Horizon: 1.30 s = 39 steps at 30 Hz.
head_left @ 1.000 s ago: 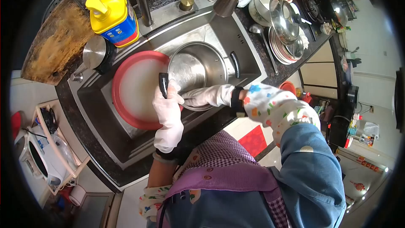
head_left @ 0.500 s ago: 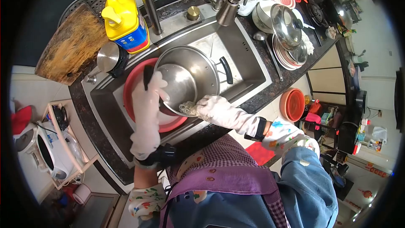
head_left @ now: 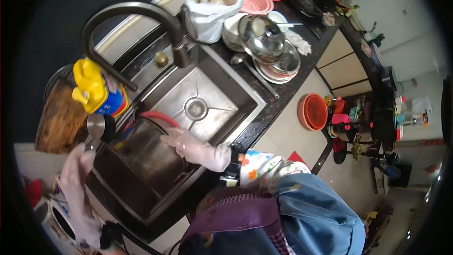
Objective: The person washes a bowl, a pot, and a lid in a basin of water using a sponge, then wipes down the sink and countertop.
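Note:
In the head view a metal pot (head_left: pixel 151 153) lies tilted over the left part of the sink (head_left: pixel 134 198), its outer side towards me. My right hand (head_left: pixel 188 148), in a pale glove, grips its upper right edge. A red basin (head_left: pixel 163 118) shows partly behind the pot. My left hand (head_left: pixel 78 172), also gloved, is at the sink's left corner, its fingers bent together at a small chrome fitting (head_left: pixel 89 140). What they hold is too small to make out. No scouring pad is visible.
A dark faucet (head_left: pixel 132 8) arches over the sink. On the left stand a yellow jug (head_left: pixel 99 89) and a wooden board (head_left: pixel 63 120). Bowls, a glass lid (head_left: pixel 264 38), a ladle (head_left: pixel 257 75) and a white bag (head_left: pixel 214 7) lie to the right.
The view has shifted. The pot has tipped from mouth up to its side. My left hand has moved from the pot to the sink corner, and the wire scourer is out of sight.

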### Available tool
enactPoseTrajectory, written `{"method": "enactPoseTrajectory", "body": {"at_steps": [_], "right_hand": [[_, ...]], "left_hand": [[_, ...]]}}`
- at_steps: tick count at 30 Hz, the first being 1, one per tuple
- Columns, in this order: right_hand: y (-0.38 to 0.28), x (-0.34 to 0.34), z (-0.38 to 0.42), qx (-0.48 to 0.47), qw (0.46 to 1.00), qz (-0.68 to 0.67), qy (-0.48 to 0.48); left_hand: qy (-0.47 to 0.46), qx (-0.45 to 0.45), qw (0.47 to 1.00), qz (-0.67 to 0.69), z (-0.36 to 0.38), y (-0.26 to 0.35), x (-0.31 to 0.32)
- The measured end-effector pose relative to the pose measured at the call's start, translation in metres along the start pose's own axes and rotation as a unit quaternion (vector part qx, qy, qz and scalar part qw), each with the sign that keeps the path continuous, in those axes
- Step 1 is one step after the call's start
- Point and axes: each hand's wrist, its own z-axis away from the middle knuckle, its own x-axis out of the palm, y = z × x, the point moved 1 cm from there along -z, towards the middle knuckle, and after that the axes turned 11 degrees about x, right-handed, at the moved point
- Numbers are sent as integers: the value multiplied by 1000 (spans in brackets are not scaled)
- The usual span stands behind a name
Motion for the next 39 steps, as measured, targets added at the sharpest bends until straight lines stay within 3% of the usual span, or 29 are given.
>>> {"method": "enactPoseTrajectory", "body": {"at_steps": [1, 3, 4, 5, 7, 8, 9, 11, 12, 14, 15, 17, 19, 20, 21, 22, 23, 25, 28, 29, 31, 33, 35, 37, 39], "right_hand": [[10, -7, -14, -6, 999, -44, 3], [20, -15, -26, 12, 988, -142, -62], [22, -18, -30, 17, 980, -162, -110], [1, -6, -5, 26, 978, -194, -71], [-16, -7, 2, 17, 986, -148, -70], [-20, -11, -1, 10, 987, -149, -67], [-23, -14, -6, -7, 990, -104, -93], [-33, -18, -1, -23, 991, -59, -121], [-46, -19, 10, -24, 998, 5, -65], [-51, -19, 16, -65, 991, 101, 60], [-66, -26, 28, -51, 978, 201, 32], [-73, -34, 32, -29, 978, 201, 41], [-51, -61, -5, -117, 976, 175, 57], [-64, -53, 18, -59, 976, 191, 84], [-61, -52, 9, -68, 989, 131, 27], [-64, -55, 11, -2, 994, 113, -13], [-51, -51, -4, -19, 999, 27, -13], [-46, -18, 9, -19, 998, -8, -52], [-25, -3, -11, -26, 986, 164, -27], [-1, 0, -38, -83, 983, 163, 26], [6, 17, -47, 31, 961, 274, -11], [31, 23, -79, -31, 911, 411, 3], [47, 29, -98, -72, 903, 422, -20], [51, 38, -101, -57, 939, 339, -28], [39, 43, -103, -7, 927, 375, -16]], "left_hand": [[42, -29, 998, 36, 12, 12, 4], [124, -181, 953, 210, 22, -44, -23], [134, -205, 951, 190, 29, -45, -15], [145, -228, 948, 170, 36, -49, -8], [43, -197, 928, 312, 59, -120, -14], [73, -204, 934, 284, 78, -135, -4], [105, -211, 938, 255, 90, -138, 7], [144, -135, 941, 276, 99, -65, 47], [164, -269, 908, 276, 99, -98, 47], [191, -266, 896, 300, 115, -129, 49], [205, -266, 894, 297, 117, -130, 55], [191, -268, 885, 329, 119, -132, 63], [133, -263, 900, 321, 115, -138, 74], [128, -256, 912, 294, 115, -136, 79], [120, -254, 923, 264, 115, -135, 80], [139, -244, 924, 259, 118, -140, 79], [155, -229, 926, 257, 121, -144, 76], [176, -225, 915, 285, 128, -147, 69], [216, -256, 900, 278, 145, -160, 53], [236, -266, 894, 274, 152, -164, 49], [246, -271, 887, 282, 164, -161, 42], [299, -292, 863, 284, 177, -161, 37], [305, -279, 860, 299, 194, -169, 36], [326, -300, 850, 285, 204, -170, 36], [315, -293, 853, 295, 212, -181, 35]]}}
